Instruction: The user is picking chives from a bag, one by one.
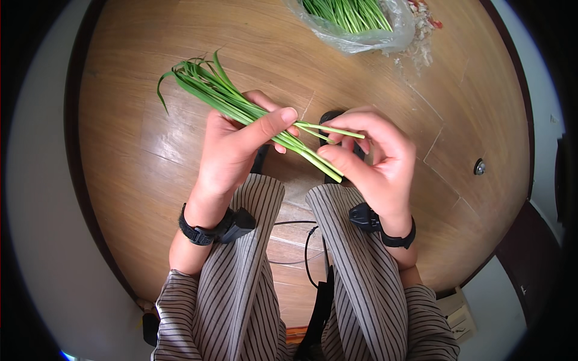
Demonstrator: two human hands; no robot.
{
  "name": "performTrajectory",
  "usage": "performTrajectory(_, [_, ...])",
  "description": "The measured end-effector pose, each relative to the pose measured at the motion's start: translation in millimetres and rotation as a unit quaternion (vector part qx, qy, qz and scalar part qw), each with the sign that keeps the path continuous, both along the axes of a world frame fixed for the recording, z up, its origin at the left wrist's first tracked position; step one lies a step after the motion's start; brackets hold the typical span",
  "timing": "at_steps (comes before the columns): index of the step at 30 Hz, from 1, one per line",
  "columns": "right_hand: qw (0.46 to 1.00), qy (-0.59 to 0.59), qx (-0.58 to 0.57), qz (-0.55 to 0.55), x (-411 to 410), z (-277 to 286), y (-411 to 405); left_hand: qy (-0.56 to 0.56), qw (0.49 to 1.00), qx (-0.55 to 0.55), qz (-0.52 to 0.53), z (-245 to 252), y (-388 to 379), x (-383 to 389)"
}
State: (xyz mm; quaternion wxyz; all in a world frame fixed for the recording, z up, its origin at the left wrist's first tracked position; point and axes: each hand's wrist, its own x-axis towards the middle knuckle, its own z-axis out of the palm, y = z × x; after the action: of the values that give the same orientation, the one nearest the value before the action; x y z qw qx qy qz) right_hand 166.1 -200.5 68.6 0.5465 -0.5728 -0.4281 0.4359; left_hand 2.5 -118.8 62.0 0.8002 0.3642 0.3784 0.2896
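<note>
My left hand (246, 135) is closed around a bunch of garlic chives (216, 92), its thumb pressed across the stalks. The leafy tips fan out to the upper left, and the pale cut ends point to the lower right. Two thin stalks stick out apart from the thicker lot, towards my right hand (372, 149). Its thumb lies against or just beside the lower stalk ends; whether they touch is hard to tell. Between that thumb and the curled fingers there is a gap. Both hands are above my knees, and each wrist wears a black strap with a small device.
On the wooden floor (149, 180) ahead stands a clear plastic bag (356, 45) with more green chives (352, 16). Dry peelings (422, 40) lie beside it. A metal door stop (479, 167) sits at right. A black cable (307, 252) hangs between my legs.
</note>
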Motion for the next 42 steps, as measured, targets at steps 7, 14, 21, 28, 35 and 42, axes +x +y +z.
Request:
performTrajectory(7, [0.997, -0.067, 0.032, -0.021, 3, -2, -1, -0.007, 1.0, -0.005, -0.002, -1, 3, -3])
performTrajectory(14, [0.999, -0.018, 0.045, -0.007, -4, -3, 2, -0.008, 1.0, -0.006, -0.012, -2, 4, -3])
performTrajectory(21, [0.998, -0.035, 0.042, -0.04, -3, -7, -1, 0.006, 1.0, -0.014, -0.012, 0, 3, -3])
performTrajectory(28, [0.999, -0.022, 0.01, -0.023, 6, -6, -8, -0.008, 1.0, -0.028, 0.01, -4, 5, -6])
performTrajectory(35, [0.999, -0.03, 0.04, 0.008, -6, -5, -4, 0.004, 1.0, -0.024, 0.012, -2, 5, -7])
performTrajectory(42, [0.999, -0.029, -0.023, -0.029, -5, -4, -5, 0.012, 1.0, 0.002, 0.015, 1, 3, -2])
